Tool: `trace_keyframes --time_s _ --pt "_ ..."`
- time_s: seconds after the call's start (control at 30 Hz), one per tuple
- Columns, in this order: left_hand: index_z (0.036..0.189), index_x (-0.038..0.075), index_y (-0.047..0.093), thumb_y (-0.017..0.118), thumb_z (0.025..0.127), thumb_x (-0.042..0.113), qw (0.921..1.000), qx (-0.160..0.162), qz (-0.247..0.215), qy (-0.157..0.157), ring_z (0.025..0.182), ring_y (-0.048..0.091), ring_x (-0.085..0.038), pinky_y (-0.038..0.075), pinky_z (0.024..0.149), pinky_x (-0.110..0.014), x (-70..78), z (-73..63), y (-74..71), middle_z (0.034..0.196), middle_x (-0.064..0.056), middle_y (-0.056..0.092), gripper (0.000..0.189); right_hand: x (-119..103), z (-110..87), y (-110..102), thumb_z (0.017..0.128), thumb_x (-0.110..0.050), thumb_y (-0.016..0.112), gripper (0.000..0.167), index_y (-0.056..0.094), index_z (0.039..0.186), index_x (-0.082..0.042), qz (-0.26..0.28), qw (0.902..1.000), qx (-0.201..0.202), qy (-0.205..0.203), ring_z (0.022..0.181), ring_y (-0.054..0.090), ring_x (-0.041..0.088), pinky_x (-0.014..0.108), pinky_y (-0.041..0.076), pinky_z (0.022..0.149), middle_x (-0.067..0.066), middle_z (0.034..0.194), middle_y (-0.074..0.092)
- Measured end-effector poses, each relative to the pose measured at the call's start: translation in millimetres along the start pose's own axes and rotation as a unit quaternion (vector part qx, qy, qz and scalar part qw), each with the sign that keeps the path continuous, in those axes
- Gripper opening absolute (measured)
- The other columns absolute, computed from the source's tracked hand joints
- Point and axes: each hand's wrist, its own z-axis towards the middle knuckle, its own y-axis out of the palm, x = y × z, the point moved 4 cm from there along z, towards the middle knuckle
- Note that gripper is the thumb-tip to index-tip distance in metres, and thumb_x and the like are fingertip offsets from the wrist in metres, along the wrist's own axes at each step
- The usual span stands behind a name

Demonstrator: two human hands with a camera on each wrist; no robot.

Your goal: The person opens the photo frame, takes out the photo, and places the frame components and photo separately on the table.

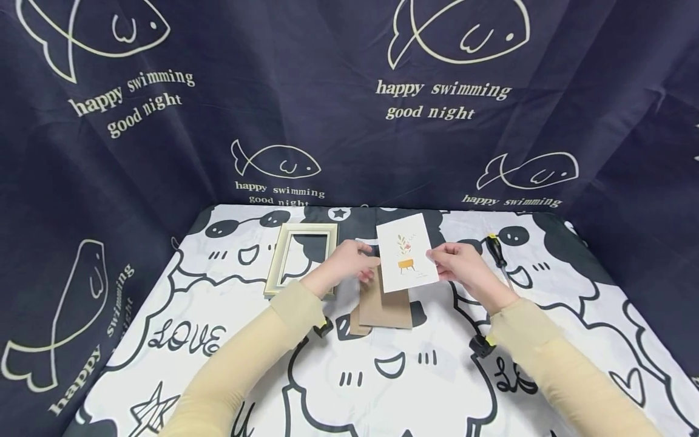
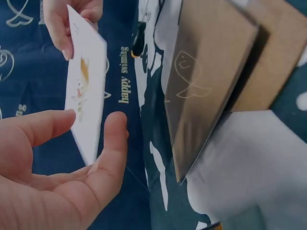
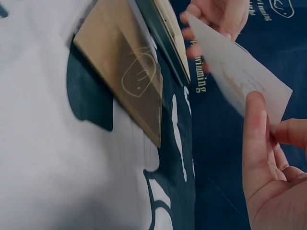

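Note:
A white card (image 1: 406, 254) printed with a plant in an orange pot is held up over the table. My right hand (image 1: 457, 265) pinches its right edge between thumb and fingers, as the right wrist view also shows. At the opposite edge is my left hand (image 1: 352, 258), its thumb and fingers spread apart around the card (image 2: 86, 91); contact there is hard to tell. Beneath the card lies a brown board (image 1: 384, 311) with a glossy surface that reflects the curtain's fish. A second brown board (image 2: 268, 62) sticks out from under it.
A cream picture frame (image 1: 276, 261) lies left of the boards, close to my left forearm. To the right, beyond my right hand, rests a screwdriver (image 1: 497, 252) with a black and yellow handle. A dark blue curtain (image 1: 349, 109) hangs behind the patterned tablecloth (image 1: 393, 394).

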Motion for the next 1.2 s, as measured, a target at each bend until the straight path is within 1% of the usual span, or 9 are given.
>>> trace_keyframes --time_s 0.07,0.13,0.23,0.43,0.57,0.73,0.87,1.0,1.2 --pt "0.126 -0.009 0.049 0.064 0.088 0.010 0.9993 0.001 -0.038 -0.007 0.073 0.069 -0.031 0.057 0.067 -0.034 0.7 4.8 -0.1 0.089 -0.023 0.068 0.045 -1.8 2.9 3.1 0.092 -0.019 0.058 0.025 0.057 0.099 0.005 0.009 1.0000 0.000 0.001 0.065 0.060 0.007 0.020 0.052 0.060 -0.004 0.075 0.064" --pt "0.121 -0.009 0.051 0.063 0.088 0.007 0.9986 0.008 -0.052 -0.008 0.065 0.067 -0.023 0.057 0.066 -0.033 1.0 9.1 -1.3 0.082 -0.018 0.068 0.039 -2.6 6.4 5.8 0.093 -0.021 0.058 0.027 0.056 0.100 0.005 0.015 0.9999 0.002 0.003 0.066 0.062 0.007 0.020 0.052 0.061 -0.003 0.078 0.065" --pt "0.113 -0.009 0.054 0.064 0.087 0.006 0.9983 0.024 -0.053 -0.006 0.057 0.061 -0.013 0.056 0.060 -0.028 1.7 14.6 -4.5 0.073 -0.011 0.065 0.031 -0.7 13.5 9.4 0.094 -0.022 0.057 0.030 0.055 0.104 0.005 0.018 0.9998 0.001 0.002 0.068 0.063 0.008 0.021 0.053 0.063 -0.002 0.081 0.066" --pt "0.101 -0.006 0.055 0.066 0.084 0.003 0.9967 0.059 -0.055 -0.009 0.052 0.058 -0.010 0.052 0.052 -0.022 -2.3 25.1 -9.7 0.066 -0.006 0.060 0.023 10.3 29.4 14.9 0.094 -0.024 0.058 0.031 0.055 0.107 0.004 0.015 0.9997 0.004 0.018 0.064 0.061 0.008 0.023 0.054 0.062 -0.002 0.080 0.064" --pt "0.098 -0.006 0.054 0.066 0.083 0.000 0.9950 0.075 -0.066 -0.009 0.051 0.056 -0.009 0.050 0.050 -0.020 -8.2 33.6 -12.3 0.065 -0.005 0.058 0.020 14.4 39.6 19.2 0.093 -0.026 0.059 0.033 0.056 0.109 0.003 -0.011 0.9996 0.013 0.023 0.062 0.059 0.010 0.025 0.054 0.062 0.000 0.078 0.059" --pt "0.096 -0.005 0.054 0.066 0.083 -0.001 0.9941 0.088 -0.063 -0.012 0.053 0.055 -0.010 0.049 0.049 -0.019 -14.8 41.6 -15.1 0.065 -0.005 0.057 0.018 19.1 51.2 23.6 0.092 -0.024 0.060 0.033 0.057 0.108 0.004 -0.026 0.9992 0.016 0.025 0.058 0.056 0.010 0.025 0.054 0.058 0.003 0.076 0.054" --pt "0.096 -0.005 0.055 0.067 0.083 0.000 0.9937 0.099 -0.049 -0.021 0.055 0.055 -0.011 0.050 0.051 -0.020 -17.3 43.2 -16.3 0.067 -0.005 0.056 0.018 23.9 57.9 27.2 0.091 -0.021 0.061 0.030 0.058 0.104 0.006 -0.019 0.9996 0.008 0.018 0.054 0.055 0.010 0.024 0.052 0.054 0.004 0.072 0.055" --pt "0.095 -0.004 0.056 0.069 0.082 0.001 0.9935 0.108 -0.013 -0.034 0.054 0.055 -0.010 0.050 0.051 -0.021 -20.2 46.7 -16.5 0.066 -0.004 0.056 0.019 29.0 63.2 31.6 0.090 -0.019 0.062 0.029 0.058 0.102 0.007 -0.019 0.9997 -0.001 0.016 0.051 0.055 0.009 0.024 0.051 0.052 0.002 0.067 0.055" --pt "0.080 0.003 0.051 0.072 0.077 0.001 0.9914 0.099 0.065 -0.056 0.045 0.051 -0.009 0.046 0.047 -0.020 -25.3 53.2 -14.4 0.054 -0.003 0.053 0.021 36.2 68.8 36.9 0.087 -0.021 0.066 0.028 0.060 0.098 0.004 -0.075 0.9968 0.008 0.025 0.048 0.054 0.008 0.023 0.048 0.047 -0.001 0.060 0.056"
